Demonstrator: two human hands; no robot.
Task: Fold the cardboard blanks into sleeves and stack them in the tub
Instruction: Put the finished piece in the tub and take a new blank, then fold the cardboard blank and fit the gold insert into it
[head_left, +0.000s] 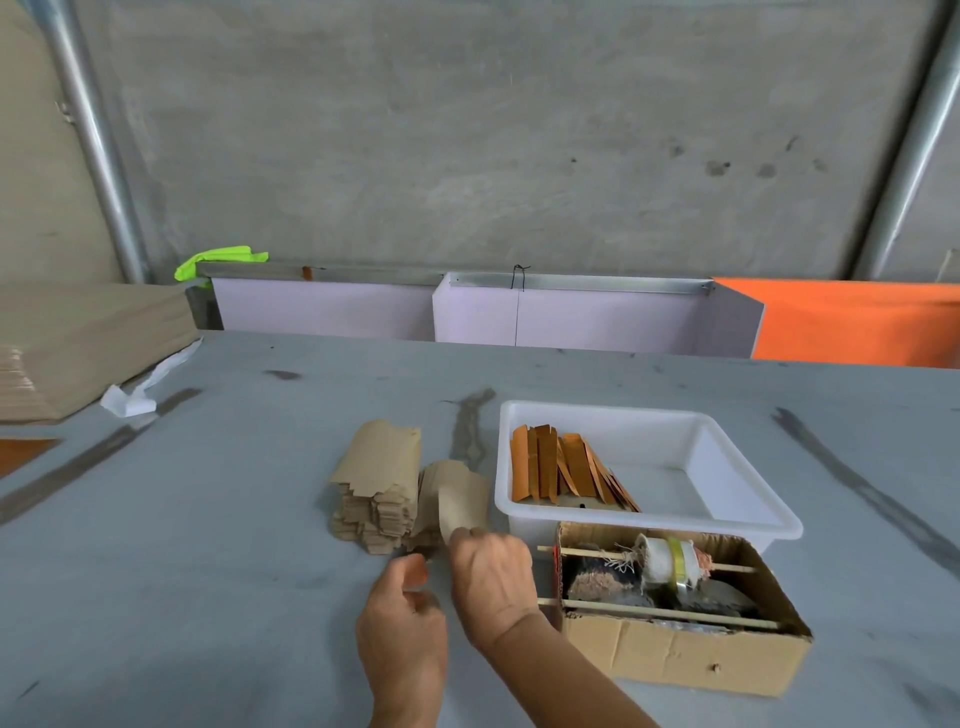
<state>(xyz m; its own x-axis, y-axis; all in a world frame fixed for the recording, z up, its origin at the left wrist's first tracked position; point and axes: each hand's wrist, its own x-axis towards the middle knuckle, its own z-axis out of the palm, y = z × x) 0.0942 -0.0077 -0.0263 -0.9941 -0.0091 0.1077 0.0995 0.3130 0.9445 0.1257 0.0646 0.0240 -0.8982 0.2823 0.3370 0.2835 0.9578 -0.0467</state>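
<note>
Here I go from the left. A tall heap of large cardboard sheets (78, 343) lies at the far left of the grey worktop (208, 545), with a crumpled white scrap (127, 400) beside it. Nearer the middle stands the pile of blanks (376, 483), its long axis running away from me.

My left hand (402, 618) is just in front of this pile, with the fingers loosely curled. I cannot tell if they pinch anything. My right hand (493, 577) is beside it, slightly farther, and its fingers grip the near end of one blank (460, 499). This blank leans against the right side of the pile and points away from me. It lies directly ahead of the right fingers, so I judge the right hand is the nearer one for the fold, and the left must come across to press the other flap.

To the right is the white tub (748, 512), with a row of orange-brown sleeves (566, 470) standing in its left half; the right half has room. In front of the tub sits a cardboard box (685, 654) with a spool (667, 564) on a stick.

Behind is a concrete wall (467, 130) with metal poles (98, 140), and an orange panel (857, 322) at the far right.
</note>
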